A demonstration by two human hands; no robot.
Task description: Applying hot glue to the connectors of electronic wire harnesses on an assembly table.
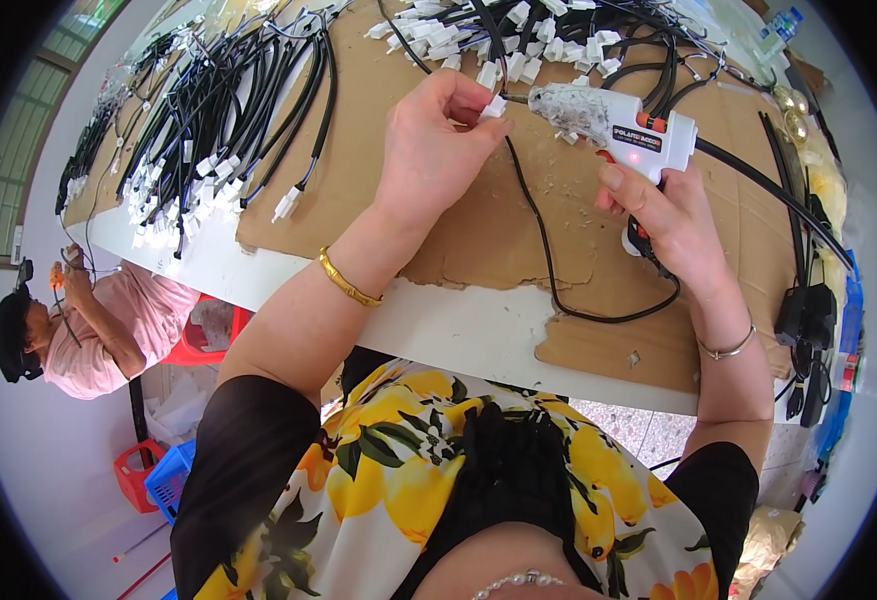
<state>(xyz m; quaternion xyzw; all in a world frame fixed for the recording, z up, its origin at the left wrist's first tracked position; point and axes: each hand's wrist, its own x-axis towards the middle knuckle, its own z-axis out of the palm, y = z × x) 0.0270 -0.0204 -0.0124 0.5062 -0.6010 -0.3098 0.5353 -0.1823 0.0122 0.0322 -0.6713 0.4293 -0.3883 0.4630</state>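
My left hand [445, 135] pinches a small white plug connector [495, 107] between thumb and fingers, above the cardboard. My right hand [663, 215] is wrapped round the grip of a white hot glue gun [638, 135], whose front is crusted with residue. The gun's nozzle [516, 98] points left and reaches right up to the connector; whether they touch I cannot tell. A thick black glue stick or cable [758, 178] runs back from the gun's rear. Below the hands a thin black cord [538, 225] loops over the cardboard.
Cardboard [478, 235] covers much of the white table [438, 325]. Bundles of black cables [238, 100] with white connectors lie at left, more connectors [548, 35] at the far middle. Black adapters [806, 315] sit at right. A co-worker in a pink shirt [108, 335] handles wires at left.
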